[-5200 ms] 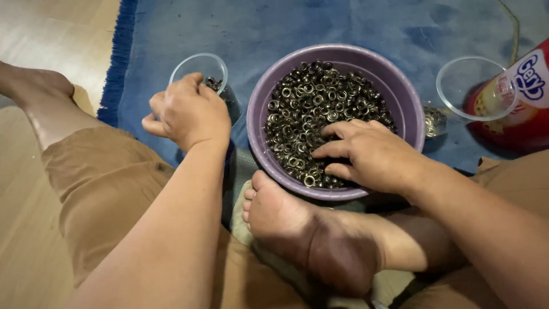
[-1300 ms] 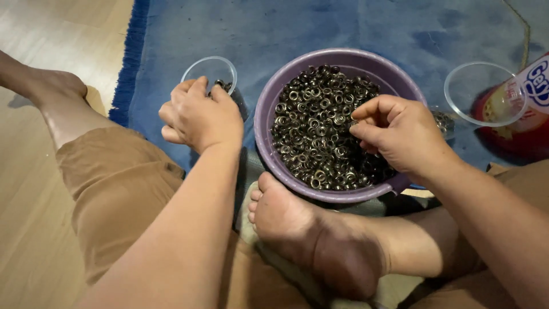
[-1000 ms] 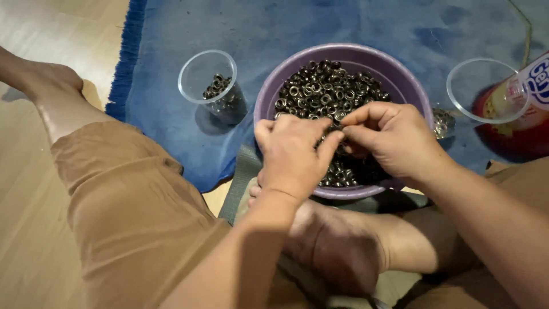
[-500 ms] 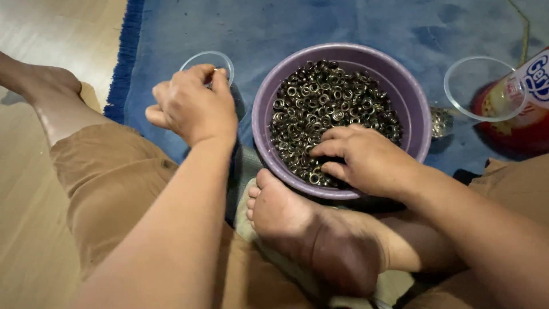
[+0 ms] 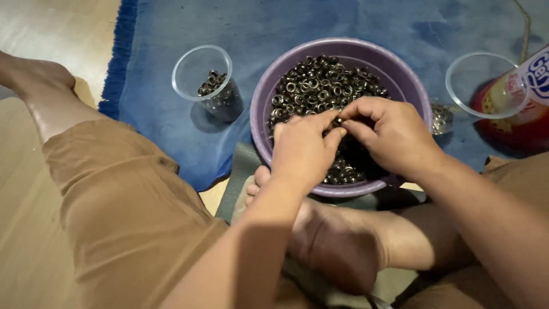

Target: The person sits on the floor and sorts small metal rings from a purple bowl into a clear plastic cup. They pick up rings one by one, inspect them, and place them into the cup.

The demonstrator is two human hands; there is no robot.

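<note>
- Both hands meet over the near half of the purple bowl [image 5: 400, 80], which sits on a blue rug [image 5: 171, 137].
- The left hand [image 5: 302, 150] has its fingers drawn together, thumb and forefinger tips pinched close at the spot where they meet the other hand.
- The right hand [image 5: 394, 134] also has its fingers curled in, tips pressed toward the left fingertips; something small and dark sits between them, too tiny to tell for certain.
- Small metal rings [image 5: 311, 86] fill the bowl, directly beneath and beyond the fingers.
- A clear plastic cup [image 5: 197, 66] holding a few rings stands well to the left of the fingers.
- A second clear cup [image 5: 486, 86] stands to their right, beside a red package [image 5: 529, 123].
- A bare foot [image 5: 331, 246] rests just below the bowl, nearer than the fingers.
</note>
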